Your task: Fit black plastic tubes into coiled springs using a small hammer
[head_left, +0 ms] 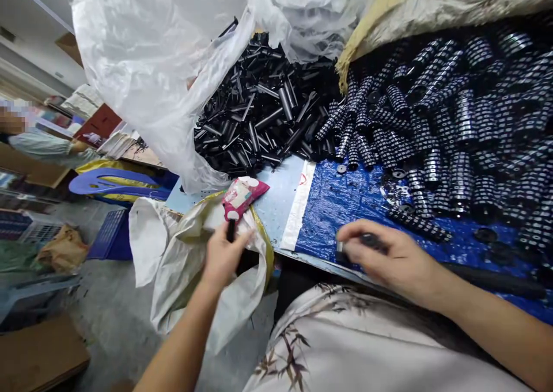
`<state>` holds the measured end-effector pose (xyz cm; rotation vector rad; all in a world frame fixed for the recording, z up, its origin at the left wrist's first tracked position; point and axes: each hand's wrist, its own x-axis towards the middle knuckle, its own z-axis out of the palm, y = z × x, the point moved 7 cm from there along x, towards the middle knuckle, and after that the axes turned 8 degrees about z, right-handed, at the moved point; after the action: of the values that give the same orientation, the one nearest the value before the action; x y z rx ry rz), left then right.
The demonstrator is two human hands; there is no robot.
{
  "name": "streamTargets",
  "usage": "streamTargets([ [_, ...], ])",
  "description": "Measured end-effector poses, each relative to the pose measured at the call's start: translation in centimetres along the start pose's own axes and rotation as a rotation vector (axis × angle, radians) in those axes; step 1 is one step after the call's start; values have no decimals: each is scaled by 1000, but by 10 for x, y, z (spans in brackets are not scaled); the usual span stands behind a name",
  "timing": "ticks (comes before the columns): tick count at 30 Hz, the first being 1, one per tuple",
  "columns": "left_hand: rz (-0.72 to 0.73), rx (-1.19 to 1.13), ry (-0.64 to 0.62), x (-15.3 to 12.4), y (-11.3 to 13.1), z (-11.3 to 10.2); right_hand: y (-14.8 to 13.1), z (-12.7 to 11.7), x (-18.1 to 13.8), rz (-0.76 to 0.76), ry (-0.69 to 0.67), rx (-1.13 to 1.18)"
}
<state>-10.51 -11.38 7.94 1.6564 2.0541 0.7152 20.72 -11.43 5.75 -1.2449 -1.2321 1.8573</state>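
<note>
My left hand is over the open mouth of a white woven sack, closed on a short black plastic piece. Just beyond it, a pink and white packet lies at the sack's edge. My right hand is curled at the table's front edge around a dark rounded part; its full shape is hidden by the fingers. Close by on the blue sheet lies a black cylinder with rows of pale squares.
Behind my hands rises a heap of black plastic tubes under a clear plastic bag. Many patterned cylinders are piled at right, below a yellowish sack. A blue crate stands at left; another person's sleeve shows beyond.
</note>
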Motion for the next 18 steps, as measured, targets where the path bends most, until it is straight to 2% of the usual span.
streamTargets([
  [1, -9, 56, -46, -9, -5, 11, -10, 18, 6, -69, -70, -124],
  [3, -27, 147, -62, -22, -7, 26, -25, 48, 15, -171, -175, -293],
  [6, -25, 307, -33, -25, -1, 28, -30, 66, 20, -183, -262, -371],
  [9, 81, 507, -101, -20, 10, 35, -23, 57, 20, -136, -261, -355],
  [12, 201, 473, -172, -26, 15, 63, -11, 39, 20, -28, -210, -184],
  [15, 244, 408, -148, -42, 7, 83, 3, 18, 18, 85, -126, 138],
  [18, 288, 251, -53, -58, 0, 75, 20, -11, 6, 172, 54, 356],
])
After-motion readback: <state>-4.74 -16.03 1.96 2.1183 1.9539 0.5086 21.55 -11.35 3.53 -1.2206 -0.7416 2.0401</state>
